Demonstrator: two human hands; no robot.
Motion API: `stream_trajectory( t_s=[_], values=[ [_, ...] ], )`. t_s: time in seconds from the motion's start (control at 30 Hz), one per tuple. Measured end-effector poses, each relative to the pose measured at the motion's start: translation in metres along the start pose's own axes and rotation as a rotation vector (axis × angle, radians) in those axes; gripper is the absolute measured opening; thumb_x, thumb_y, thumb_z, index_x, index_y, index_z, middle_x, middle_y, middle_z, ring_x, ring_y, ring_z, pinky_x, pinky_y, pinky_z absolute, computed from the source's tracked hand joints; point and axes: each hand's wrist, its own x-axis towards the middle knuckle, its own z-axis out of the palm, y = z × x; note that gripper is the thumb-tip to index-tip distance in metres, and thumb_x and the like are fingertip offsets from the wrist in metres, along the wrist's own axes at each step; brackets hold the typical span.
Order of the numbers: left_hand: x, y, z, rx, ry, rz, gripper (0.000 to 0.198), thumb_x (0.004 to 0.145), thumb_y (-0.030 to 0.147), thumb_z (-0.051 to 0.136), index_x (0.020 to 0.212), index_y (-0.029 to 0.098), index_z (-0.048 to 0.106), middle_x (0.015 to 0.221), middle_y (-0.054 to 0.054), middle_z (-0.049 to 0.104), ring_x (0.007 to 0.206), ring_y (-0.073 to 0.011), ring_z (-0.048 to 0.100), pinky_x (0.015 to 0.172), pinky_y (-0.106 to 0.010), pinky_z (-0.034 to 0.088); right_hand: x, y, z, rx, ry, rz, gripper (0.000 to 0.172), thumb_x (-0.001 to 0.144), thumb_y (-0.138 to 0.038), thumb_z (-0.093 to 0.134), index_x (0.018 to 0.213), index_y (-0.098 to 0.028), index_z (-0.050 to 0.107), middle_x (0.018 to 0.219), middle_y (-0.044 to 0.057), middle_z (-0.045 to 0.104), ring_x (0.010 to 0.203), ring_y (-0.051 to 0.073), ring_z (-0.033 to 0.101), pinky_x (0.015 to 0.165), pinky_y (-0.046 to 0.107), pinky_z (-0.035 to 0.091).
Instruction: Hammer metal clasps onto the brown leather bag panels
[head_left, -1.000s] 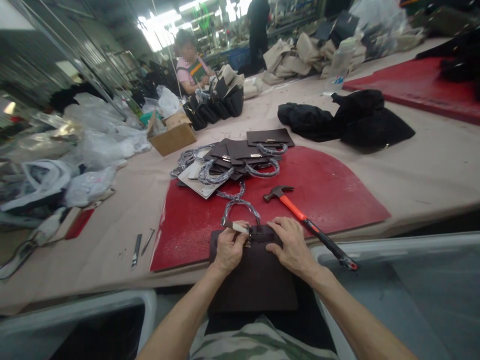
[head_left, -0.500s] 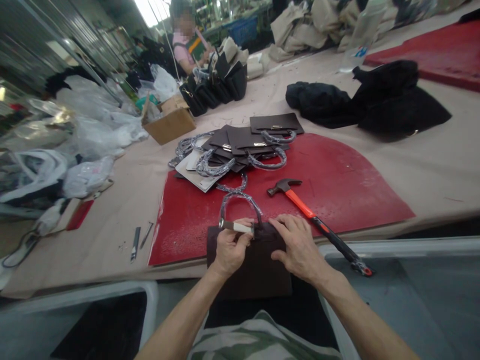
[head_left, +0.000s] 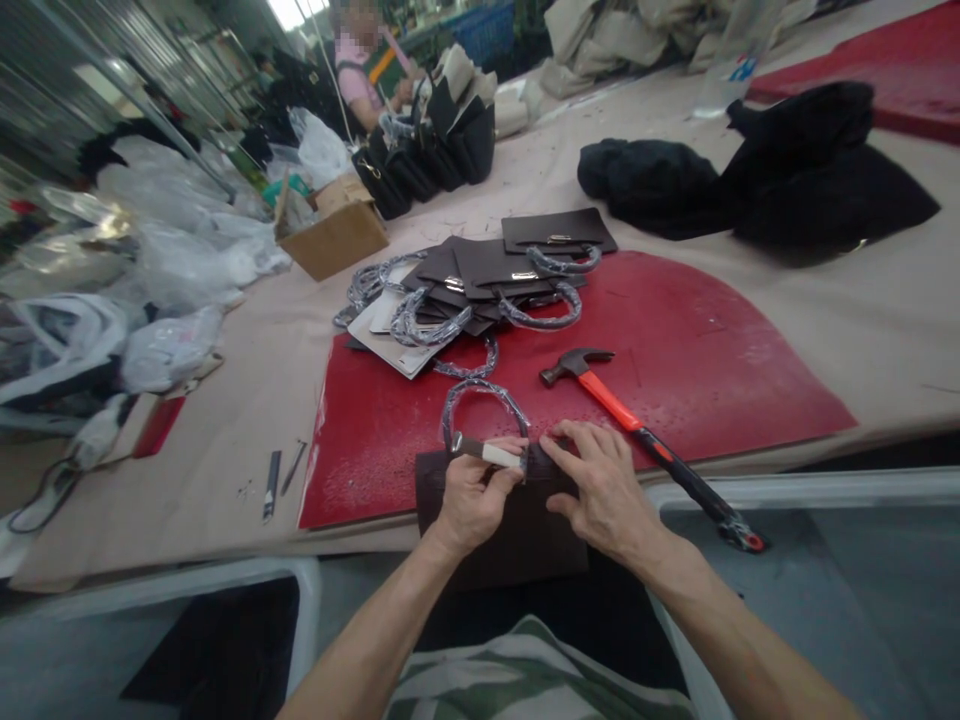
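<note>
A dark brown bag panel (head_left: 504,535) with a plastic-wrapped handle (head_left: 480,392) lies at the near edge of the red mat (head_left: 675,360). My left hand (head_left: 472,495) is closed around a small tool (head_left: 484,452) with a white grip, held at the panel's top edge by the handle base. My right hand (head_left: 604,490) presses down on the panel's top right, fingers curled and spread on it. An orange-handled hammer (head_left: 637,430) lies on the mat just right of my right hand.
A pile of similar brown panels with wrapped handles (head_left: 480,285) lies further back on the mat. Small metal tools (head_left: 281,480) lie left of the mat. A cardboard box (head_left: 334,235), plastic bags (head_left: 150,270) and black cloth (head_left: 750,180) surround it. Another person (head_left: 367,70) works far behind.
The view has tilted down and closer. My left hand with the tool has shifted slightly right along the panel's top edge; my right hand stays pressed on the panel.
</note>
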Motion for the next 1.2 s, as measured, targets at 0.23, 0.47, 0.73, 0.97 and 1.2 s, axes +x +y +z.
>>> stream_trajectory(
  t_s=[0.23, 0.47, 0.73, 0.97, 1.2],
  values=[
    [-0.003, -0.005, 0.000, 0.056, -0.010, 0.088, 0.010, 0.089, 0.018, 0.063, 0.098, 0.017, 0.069, 0.108, -0.010, 0.073, 0.103, -0.0218, 0.070, 0.096, -0.038, 0.058, -0.001, -0.002, 0.009, 0.026, 0.088, -0.006, 0.058, 0.071, -0.014, 0.075, 0.126, -0.021, 0.062, 0.131, 0.010, 0.057, 0.124, 0.032, 0.044, 0.112, 0.055, 0.029],
    [-0.001, -0.007, 0.000, 0.091, -0.027, 0.092, 0.012, 0.089, 0.015, 0.064, 0.099, 0.018, 0.070, 0.108, -0.008, 0.074, 0.102, -0.0199, 0.071, 0.097, -0.035, 0.057, 0.001, -0.003, 0.003, 0.045, 0.073, 0.019, 0.060, 0.066, -0.016, 0.080, 0.124, -0.022, 0.064, 0.127, 0.008, 0.058, 0.120, 0.031, 0.045, 0.110, 0.053, 0.030],
    [0.008, -0.010, -0.007, 0.092, -0.071, 0.030, 0.013, 0.087, 0.017, 0.062, 0.097, 0.017, 0.071, 0.104, -0.008, 0.075, 0.098, -0.0209, 0.071, 0.092, -0.034, 0.058, 0.004, -0.003, -0.003, 0.054, 0.020, 0.035, 0.061, 0.067, -0.028, 0.085, 0.123, -0.022, 0.065, 0.127, 0.009, 0.058, 0.118, 0.032, 0.046, 0.108, 0.053, 0.031],
    [0.009, -0.013, -0.018, 0.030, -0.017, -0.082, 0.015, 0.086, 0.019, 0.063, 0.098, 0.016, 0.071, 0.102, -0.008, 0.075, 0.089, -0.0200, 0.072, 0.071, -0.026, 0.061, 0.007, -0.007, -0.001, 0.027, 0.012, -0.002, 0.062, 0.069, -0.036, 0.086, 0.125, -0.023, 0.065, 0.129, 0.009, 0.058, 0.121, 0.033, 0.045, 0.111, 0.057, 0.026],
    [0.003, -0.014, -0.012, -0.052, 0.051, 0.023, 0.011, 0.087, 0.020, 0.067, 0.096, 0.016, 0.071, 0.104, -0.009, 0.075, 0.096, -0.0211, 0.072, 0.086, -0.033, 0.062, 0.012, -0.006, -0.002, 0.037, 0.009, -0.041, 0.062, 0.068, -0.037, 0.087, 0.124, -0.023, 0.065, 0.124, 0.009, 0.060, 0.117, 0.031, 0.047, 0.111, 0.056, 0.026]
  ],
)
